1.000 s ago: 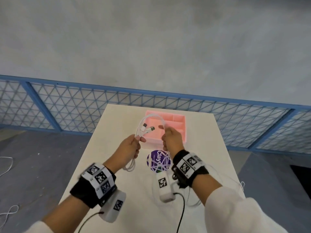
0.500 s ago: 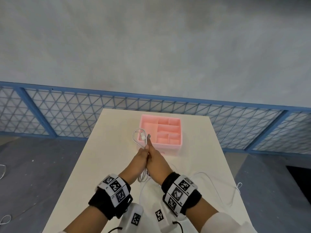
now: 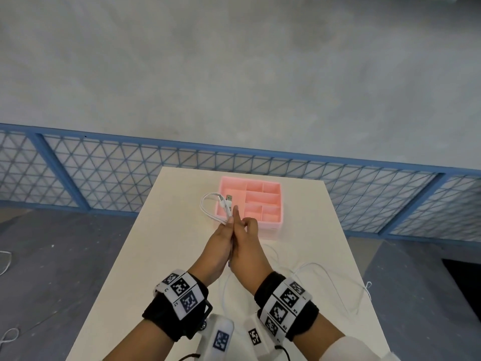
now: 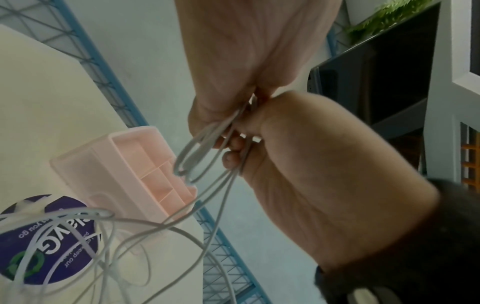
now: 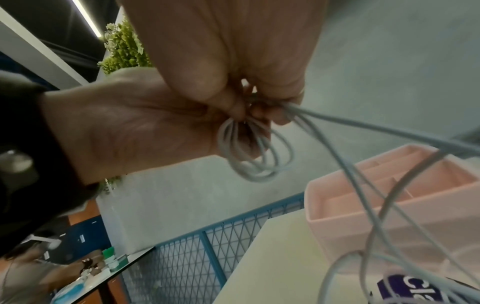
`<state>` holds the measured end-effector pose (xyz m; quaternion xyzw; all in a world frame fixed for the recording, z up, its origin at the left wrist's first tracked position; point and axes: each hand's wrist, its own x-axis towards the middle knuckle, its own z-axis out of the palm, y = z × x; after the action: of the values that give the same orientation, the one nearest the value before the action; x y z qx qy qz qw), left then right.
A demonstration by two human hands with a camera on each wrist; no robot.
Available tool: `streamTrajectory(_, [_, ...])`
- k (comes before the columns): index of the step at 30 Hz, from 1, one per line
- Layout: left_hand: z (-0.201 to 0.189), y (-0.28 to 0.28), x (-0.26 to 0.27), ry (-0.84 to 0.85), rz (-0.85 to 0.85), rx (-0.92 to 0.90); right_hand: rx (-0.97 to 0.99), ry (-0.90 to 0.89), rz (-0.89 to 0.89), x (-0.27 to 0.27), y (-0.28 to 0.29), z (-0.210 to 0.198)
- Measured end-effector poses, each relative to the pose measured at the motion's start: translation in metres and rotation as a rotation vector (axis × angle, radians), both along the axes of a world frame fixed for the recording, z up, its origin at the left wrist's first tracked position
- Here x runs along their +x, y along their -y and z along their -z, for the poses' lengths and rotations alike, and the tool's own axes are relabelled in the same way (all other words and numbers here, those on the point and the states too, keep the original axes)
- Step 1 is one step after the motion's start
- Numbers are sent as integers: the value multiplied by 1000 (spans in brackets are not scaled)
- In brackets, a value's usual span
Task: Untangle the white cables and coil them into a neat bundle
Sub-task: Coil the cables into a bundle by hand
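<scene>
Hands (image 3: pixel 234 241) pinch white cables (image 3: pixel 213 208) above pink organizer (image 3: pixel 263 201)

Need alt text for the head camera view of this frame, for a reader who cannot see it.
Two hands, left hand and right hand, pressed together above a pale table, hold loops of white cable whose plugs stick up in front of a pink divided tray. More loose cable trails across the table at right; a blue mesh fence stands behind.
</scene>
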<state>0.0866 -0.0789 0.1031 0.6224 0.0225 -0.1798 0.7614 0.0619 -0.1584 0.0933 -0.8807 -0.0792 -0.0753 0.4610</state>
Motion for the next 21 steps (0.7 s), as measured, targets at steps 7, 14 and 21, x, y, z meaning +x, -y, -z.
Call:
streamTrajectory(7, [-3,-6,17,33,-284,-41,-79,27,-56,8,20,-3])
streamTrajectory(14, [-25,-54,40,55,-298,-344,-199,-165,-111,22,68,16])
streamTrajectory(21, [-50,-79,53,187,-298,-508,-701,-450,-79,33,109,32])
